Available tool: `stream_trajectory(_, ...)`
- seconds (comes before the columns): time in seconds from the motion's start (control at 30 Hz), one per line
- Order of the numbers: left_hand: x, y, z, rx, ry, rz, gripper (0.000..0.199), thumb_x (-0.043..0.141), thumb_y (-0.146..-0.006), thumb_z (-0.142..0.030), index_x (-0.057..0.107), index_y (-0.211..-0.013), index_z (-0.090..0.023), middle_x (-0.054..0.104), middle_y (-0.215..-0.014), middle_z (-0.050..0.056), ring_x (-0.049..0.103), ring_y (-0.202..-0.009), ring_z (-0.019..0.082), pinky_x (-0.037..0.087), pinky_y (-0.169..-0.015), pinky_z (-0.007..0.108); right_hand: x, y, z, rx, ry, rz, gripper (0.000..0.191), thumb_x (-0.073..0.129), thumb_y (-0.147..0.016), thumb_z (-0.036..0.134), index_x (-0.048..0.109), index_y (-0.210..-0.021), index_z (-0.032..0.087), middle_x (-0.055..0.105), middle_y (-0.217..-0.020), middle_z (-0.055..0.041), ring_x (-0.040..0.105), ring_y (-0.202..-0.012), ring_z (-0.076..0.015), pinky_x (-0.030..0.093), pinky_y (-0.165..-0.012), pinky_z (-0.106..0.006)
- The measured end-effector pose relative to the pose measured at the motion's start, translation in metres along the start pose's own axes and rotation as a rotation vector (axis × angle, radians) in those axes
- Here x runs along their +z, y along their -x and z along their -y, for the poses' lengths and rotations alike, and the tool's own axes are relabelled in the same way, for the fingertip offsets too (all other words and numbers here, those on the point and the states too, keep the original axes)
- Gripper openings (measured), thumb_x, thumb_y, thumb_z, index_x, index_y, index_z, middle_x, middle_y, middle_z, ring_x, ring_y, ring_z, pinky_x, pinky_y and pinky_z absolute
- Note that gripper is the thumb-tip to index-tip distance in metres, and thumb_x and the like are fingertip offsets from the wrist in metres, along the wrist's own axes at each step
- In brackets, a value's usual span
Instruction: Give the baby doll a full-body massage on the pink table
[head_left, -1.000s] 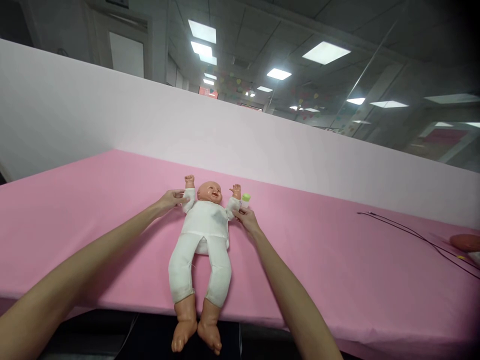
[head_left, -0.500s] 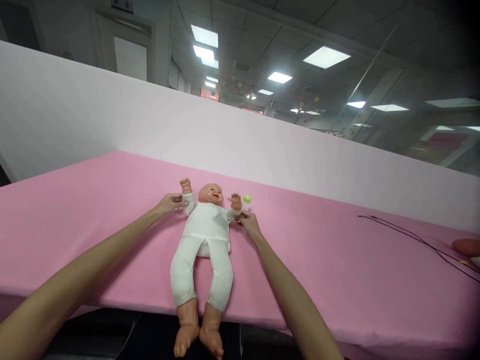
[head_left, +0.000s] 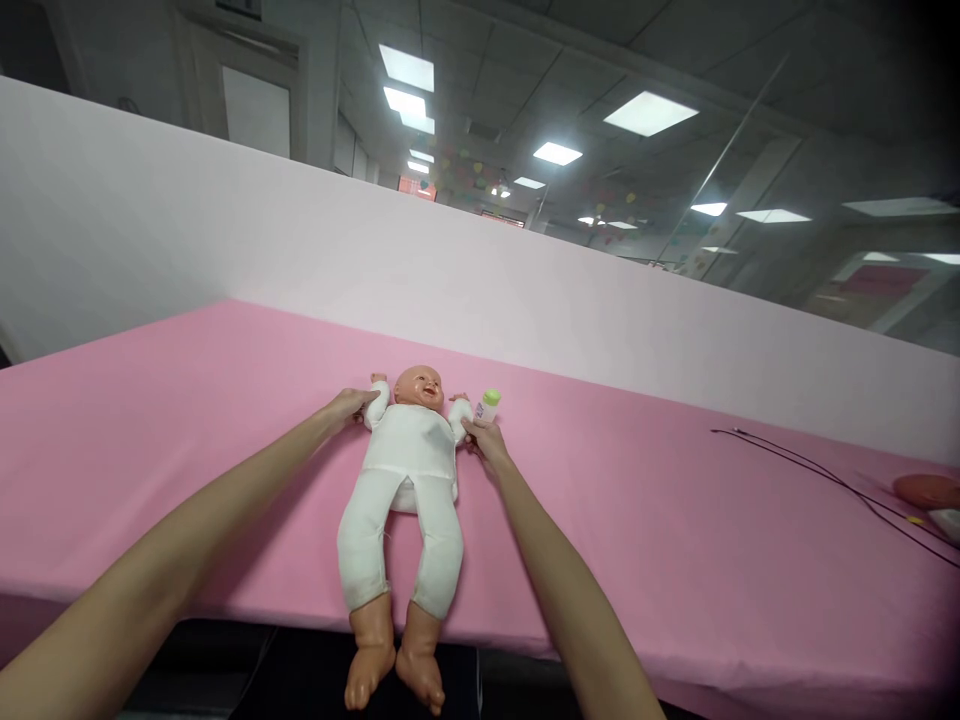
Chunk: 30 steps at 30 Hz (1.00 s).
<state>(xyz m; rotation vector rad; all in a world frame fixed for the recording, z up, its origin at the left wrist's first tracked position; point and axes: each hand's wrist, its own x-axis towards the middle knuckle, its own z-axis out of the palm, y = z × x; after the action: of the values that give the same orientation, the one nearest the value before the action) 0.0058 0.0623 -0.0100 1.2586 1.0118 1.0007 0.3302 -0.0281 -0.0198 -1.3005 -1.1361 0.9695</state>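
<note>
A baby doll (head_left: pixel 411 440) with a white cloth body lies face up on the pink-covered table (head_left: pixel 637 520), its feet hanging past the front edge. My left hand (head_left: pixel 354 406) is closed on the doll's arm at the left of the picture, thumb on the white sleeve. On the other side my right hand (head_left: pixel 484 440) grips the doll's other arm by its sleeve. Both doll arms point up beside the head. Just beyond my right hand is a small white bottle (head_left: pixel 487 405) with a green cap.
A pale wall panel (head_left: pixel 450 270) runs along the table's back edge. Thin black cables (head_left: pixel 817 467) lie at the right, near an orange-brown rounded object (head_left: pixel 926 491) and something white. Dark fabric shows below the front edge.
Both doll arms have been pushed back toward the table beside the head. Its hands now show less. My hands have shifted slightly along the sleeves, and more of the bottle is visible.
</note>
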Motion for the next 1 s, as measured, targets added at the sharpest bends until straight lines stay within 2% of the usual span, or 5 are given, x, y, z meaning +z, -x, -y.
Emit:
stream_trajectory(0.13,-0.024,0.034,-0.008,0.166,0.033,0.178,0.052,0.093,-0.066,-0.042,0.077,-0.105,-0.013,0.078,-0.098,0.014,0.072,-0.078,0.024,0.054,-0.07,0.034,-0.019,0.023,0.008,-0.018,-0.018,0.124,0.048,0.091,-0.067,0.053,0.081,-0.095,0.016,0.076,-0.08,-0.0056,0.065,-0.067,-0.0174,0.053,-0.064,-0.031)
stream_trajectory(0.3,-0.05,0.067,-0.006,0.363,-0.287,0.42,0.031,0.089,-0.066,-0.032,0.084,-0.093,-0.019,0.078,-0.119,0.015,0.071,-0.111,0.035,0.056,-0.091,0.041,-0.033,0.051,0.013,-0.056,0.045,0.209,0.046,0.095,-0.065,0.04,0.084,-0.104,0.019,0.079,-0.118,-0.0106,0.072,-0.111,-0.0325,0.055,-0.102,-0.046)
stream_trajectory(0.53,-0.054,0.081,0.011,0.445,-0.269,0.354,0.048,0.092,-0.066,-0.044,0.077,-0.105,-0.021,0.076,-0.125,0.015,0.071,-0.114,0.034,0.058,-0.095,0.044,-0.024,0.07,0.014,-0.154,0.023,0.104,0.035,0.087,-0.07,0.032,0.083,-0.102,0.02,0.077,-0.126,-0.0096,0.07,-0.114,-0.0273,0.058,-0.096,-0.036)
stream_trajectory(0.7,-0.049,0.092,0.007,0.352,-0.136,0.086,0.093,0.097,-0.061,-0.045,0.06,-0.143,-0.022,0.075,-0.12,0.011,0.072,-0.112,0.033,0.059,-0.1,0.046,-0.024,0.07,0.007,-0.133,-0.132,-0.008,0.056,0.087,-0.071,0.034,0.07,-0.124,0.024,0.073,-0.084,0.0028,0.052,-0.054,-0.0086,0.041,-0.047,-0.02)
stream_trajectory(1.0,-0.062,0.081,0.014,0.166,-0.005,-0.525,0.11,0.089,-0.073,-0.041,0.031,-0.164,-0.02,0.067,-0.129,0.013,0.07,-0.111,0.027,0.061,-0.088,0.037,-0.05,0.059,0.006,-0.022,-0.145,-0.419,0.044,0.076,-0.079,0.063,0.057,-0.089,0.024,0.059,-0.064,0.0022,0.053,-0.052,-0.0137,0.044,-0.044,-0.023)
